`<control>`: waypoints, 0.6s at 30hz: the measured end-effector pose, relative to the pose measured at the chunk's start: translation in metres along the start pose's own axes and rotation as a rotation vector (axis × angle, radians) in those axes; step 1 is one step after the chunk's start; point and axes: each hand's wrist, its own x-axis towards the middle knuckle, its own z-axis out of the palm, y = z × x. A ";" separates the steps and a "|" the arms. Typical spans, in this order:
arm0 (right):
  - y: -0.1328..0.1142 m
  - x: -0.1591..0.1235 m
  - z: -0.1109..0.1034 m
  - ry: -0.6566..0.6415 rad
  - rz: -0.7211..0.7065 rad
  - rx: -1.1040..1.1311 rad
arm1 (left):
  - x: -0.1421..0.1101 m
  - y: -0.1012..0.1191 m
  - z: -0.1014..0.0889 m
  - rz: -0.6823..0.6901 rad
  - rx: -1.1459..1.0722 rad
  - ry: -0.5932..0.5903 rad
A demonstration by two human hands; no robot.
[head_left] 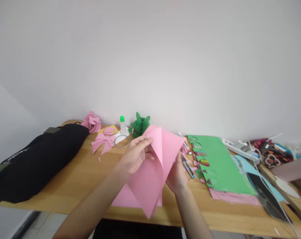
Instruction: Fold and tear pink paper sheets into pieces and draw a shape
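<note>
I hold a pink paper sheet (155, 166) up over the wooden table (73, 179), partly folded with a crease running down its middle. My left hand (134, 154) pinches its upper left edge near the top corner, fingers closed on the paper. My right hand (176, 176) grips the right edge lower down, its fingers curled behind the sheet. Another pink sheet (122, 199) lies flat on the table beneath it.
A black bag (36, 159) lies at the left. Behind my hands are pink paper flowers (92, 122), pink cut pieces (103, 141), a glue bottle (122, 125), a green paper cactus (140, 125) and small snips (188, 168). Green and pink sheets (220, 162) and clutter fill the right.
</note>
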 end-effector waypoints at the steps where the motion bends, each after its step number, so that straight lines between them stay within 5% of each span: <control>1: -0.001 -0.001 0.000 -0.020 0.024 0.068 | 0.001 -0.003 -0.003 -0.001 0.018 0.040; 4: 0.000 0.002 -0.008 -0.038 0.171 0.332 | 0.002 -0.006 -0.020 -0.023 0.063 0.113; 7: 0.010 0.008 -0.029 0.058 0.318 0.362 | 0.000 0.001 -0.055 -0.039 0.186 0.167; 9: 0.019 0.012 -0.047 0.121 0.366 0.331 | -0.004 0.010 -0.086 0.097 0.784 0.250; 13: 0.037 0.013 -0.071 0.170 0.427 0.276 | -0.009 0.024 -0.136 0.063 1.186 0.301; 16: 0.048 0.015 -0.071 0.182 0.472 0.241 | -0.007 0.016 -0.137 0.092 1.487 0.263; 18: 0.055 0.018 -0.067 0.210 0.500 0.199 | 0.000 0.001 -0.123 0.095 1.636 0.130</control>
